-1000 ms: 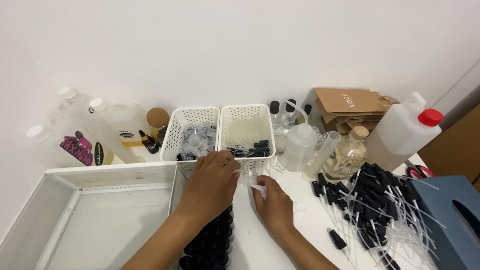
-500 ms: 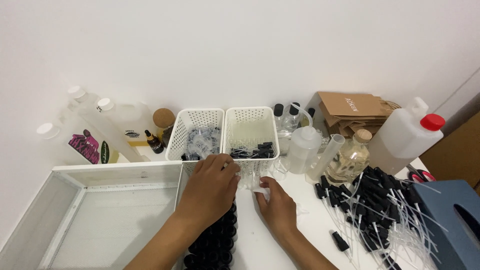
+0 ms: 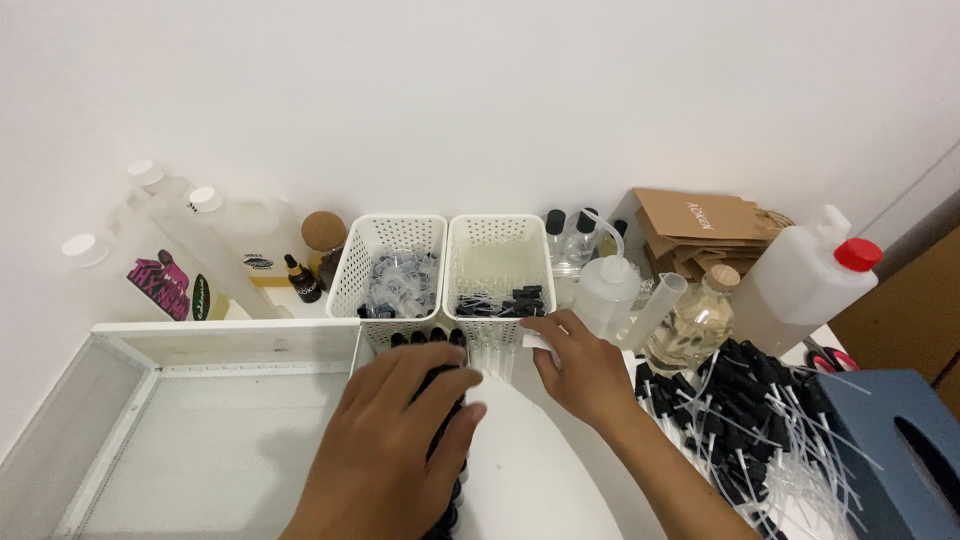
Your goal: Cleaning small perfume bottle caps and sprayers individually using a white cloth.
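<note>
My left hand (image 3: 395, 440) lies palm down with fingers spread over a row of small black bottles (image 3: 428, 339) beside a big white mesh tray (image 3: 210, 335). I see nothing held in it. My right hand (image 3: 585, 368) pinches a small white tissue (image 3: 541, 342) at the front edge of the right white perforated basket (image 3: 497, 240), which holds black pump parts. Next to it, the left basket (image 3: 388, 238) holds clear caps.
A pile of black spray pumps with clear tubes (image 3: 770, 410) lies at the right, by a blue tissue box (image 3: 900, 440) and red-handled scissors (image 3: 830, 358). Behind stand a red-capped white jug (image 3: 800, 285), a squeeze bottle (image 3: 605, 290), a corked glass bottle (image 3: 690, 325), brown paper bags (image 3: 700, 215) and large clear jugs (image 3: 170, 260).
My left hand has dropped from the basket front down onto the black bottles. My right hand has moved up and right with the tissue to the right basket's front edge.
</note>
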